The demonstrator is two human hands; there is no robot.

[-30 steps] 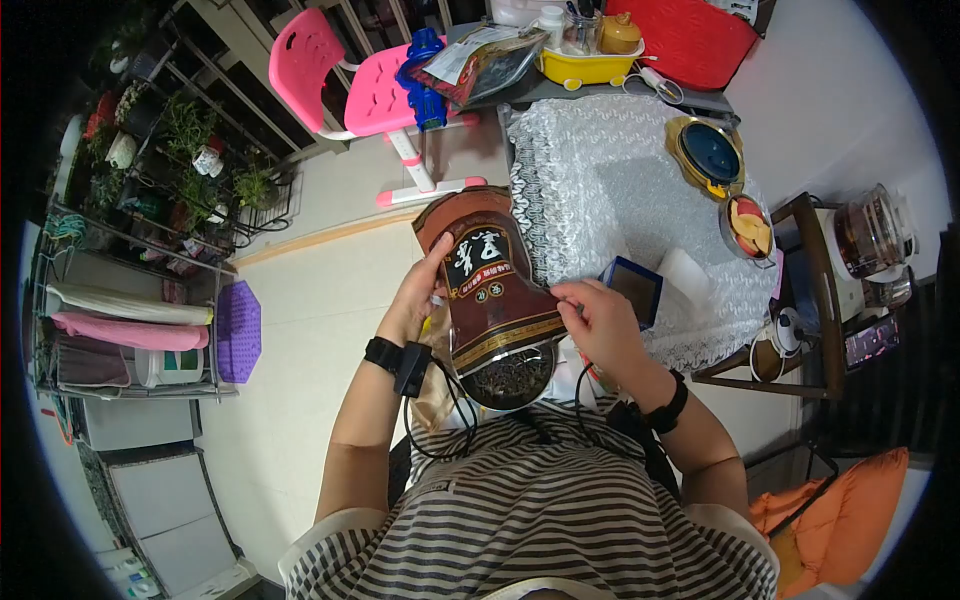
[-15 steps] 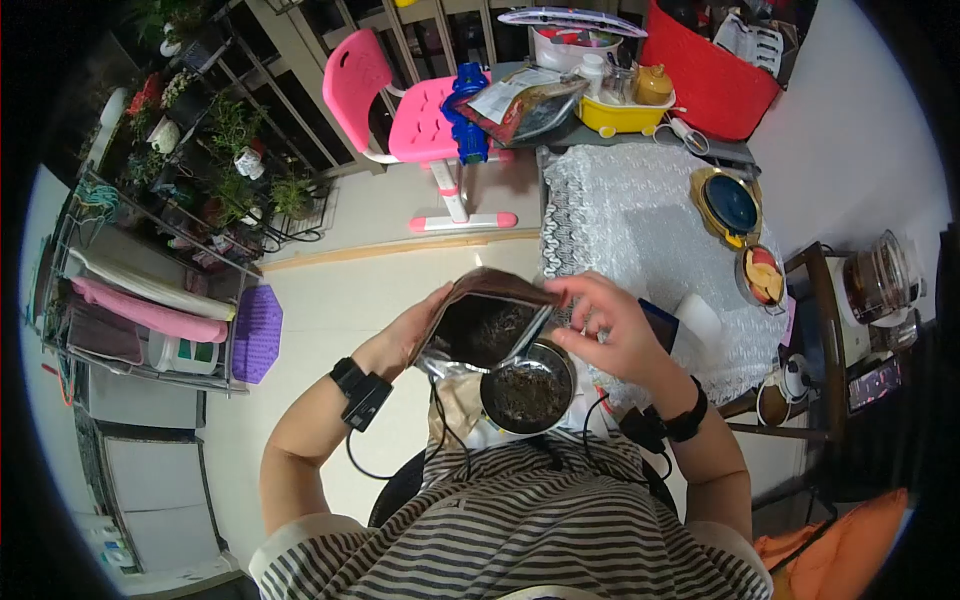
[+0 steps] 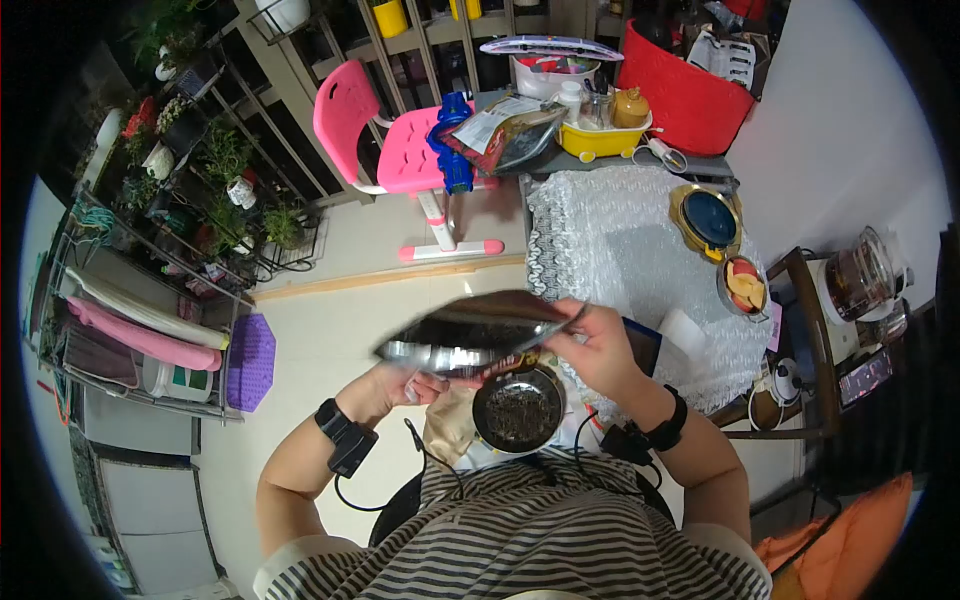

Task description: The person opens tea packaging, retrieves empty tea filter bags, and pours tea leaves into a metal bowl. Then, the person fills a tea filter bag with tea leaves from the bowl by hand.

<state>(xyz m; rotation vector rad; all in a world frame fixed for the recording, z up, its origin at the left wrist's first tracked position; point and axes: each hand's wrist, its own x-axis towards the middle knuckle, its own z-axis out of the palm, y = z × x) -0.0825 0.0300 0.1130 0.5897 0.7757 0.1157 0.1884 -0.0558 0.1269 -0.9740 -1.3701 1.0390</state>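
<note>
A foil-lined pouch (image 3: 465,332) is stretched between my hands, its wide mouth facing up and dark inside. My left hand (image 3: 398,388) is closed on the pouch's lower left side, with some fingers hidden beneath it. At the right corner my right hand (image 3: 594,345) pinches the pouch's edge between thumb and fingers. Just below the pouch, a round metal bowl (image 3: 481,438) rests at my lap, holding dark, dry, shredded-looking material (image 3: 520,410). Crumpled brown paper (image 3: 450,428) lies beside the bowl on the left.
To the right stands a table with a silvery cover (image 3: 640,215), bearing a dark blue bowl (image 3: 706,217) and a container of cut fruit (image 3: 743,285). A pink chair (image 3: 415,150) is ahead. On the left are a rack with towels (image 3: 150,335), potted plants (image 3: 235,150) and a purple mat (image 3: 250,362).
The pouch has tilted and spread wider, its left end swinging out. My left hand has shifted down beneath it. The whole view has moved slightly, so the surroundings sit lower.
</note>
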